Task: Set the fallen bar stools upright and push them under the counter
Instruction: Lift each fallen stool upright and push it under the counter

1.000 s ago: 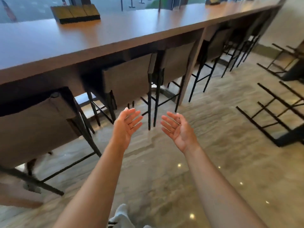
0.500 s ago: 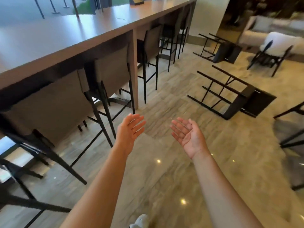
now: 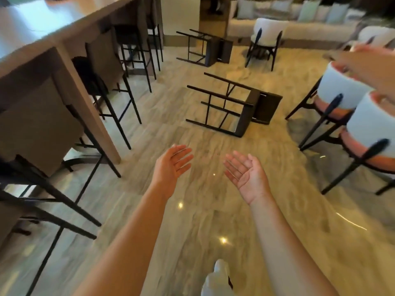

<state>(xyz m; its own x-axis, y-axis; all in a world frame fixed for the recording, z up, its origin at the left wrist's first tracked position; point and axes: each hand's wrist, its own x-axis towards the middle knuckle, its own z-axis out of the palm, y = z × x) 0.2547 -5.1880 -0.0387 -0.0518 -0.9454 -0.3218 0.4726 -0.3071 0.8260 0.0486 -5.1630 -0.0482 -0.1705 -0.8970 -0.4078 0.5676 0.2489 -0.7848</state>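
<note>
Both hands are empty. The left hand (image 3: 173,165) and the right hand (image 3: 245,174) are held out side by side with a gap between them. The palms are turned up and partly toward each other, and the fingers are straight to loosely relaxed. Neither hand touches anything. Bare forearms run back from them to the lower edge of the view.

Directly ahead of the fingertips, and clear of them, lies the nearer fallen bar stool (image 3: 248,113), with thin black metal legs and a dark brown seat and backrest. It rests on its side on the floor. The legs point toward the left-hand side, and the seat and backrest lie toward the right-hand side.

Farther ahead again lies a second fallen bar stool (image 3: 214,51) of the same build. It is also on its side with its legs to the left, and it is well apart from the first.

To the left of the left hand, the long brown wooden counter (image 3: 42,39) runs away from the person. Upright bar stools with brown backrests (image 3: 102,58) stand in a row beneath it. The closest one (image 3: 36,124) is level with the left forearm and is blurred.

To the right of the right hand, two round-backed chairs (image 3: 342,88) stand upright, one just beside the other, with white backs, orange seats and black legs. A third white chair (image 3: 267,30) and a pale cushioned sofa (image 3: 299,28) stand far beyond the fingertips.

Beneath the hands is a glossy beige veined stone floor (image 3: 203,221) with small light reflections. Below the right forearm a white foot covering (image 3: 218,280) shows, and whether it is a shoe or a sock cannot be told.
</note>
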